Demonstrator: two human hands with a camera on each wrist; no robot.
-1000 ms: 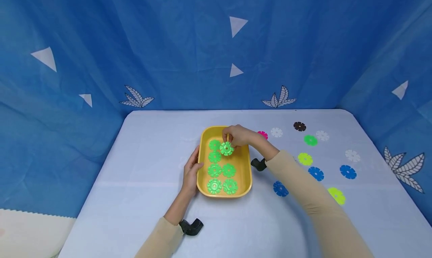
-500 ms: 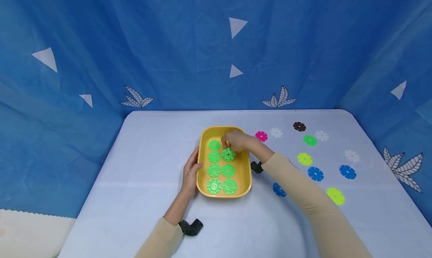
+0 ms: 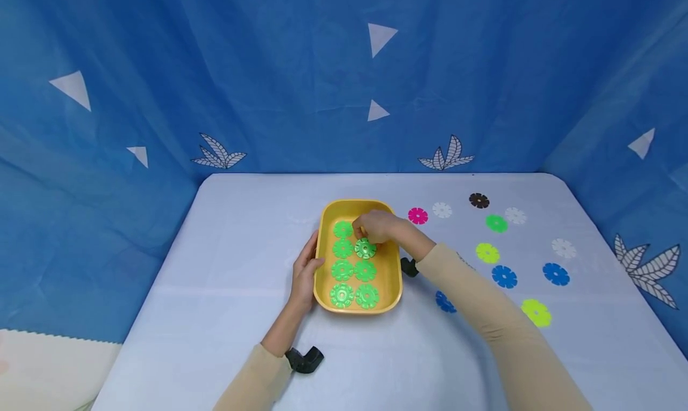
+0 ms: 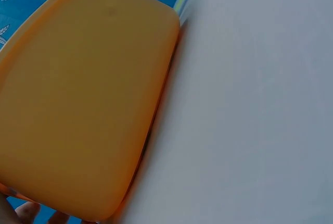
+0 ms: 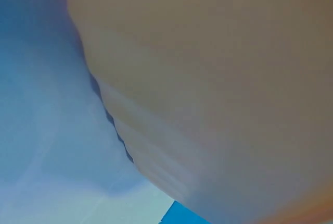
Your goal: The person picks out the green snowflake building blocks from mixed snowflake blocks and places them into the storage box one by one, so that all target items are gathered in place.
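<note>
A yellow tray sits mid-table and holds several green flower-shaped discs in two columns. My right hand reaches into the tray's far half and pinches a green disc, low over the tray floor in the right column. My left hand rests with straight fingers against the tray's left wall. The left wrist view is filled by the tray's yellow outer wall. In the right wrist view only the tray's yellow side shows, blurred.
Loose discs lie on the white table right of the tray: pink, white, dark brown, green, lime, blue. Blue curtains close in the table's far and side edges.
My right hand has lowered the green disc from above the tray's far end down towards the tray floor in the right column. The left hand has stayed on the tray's side.
</note>
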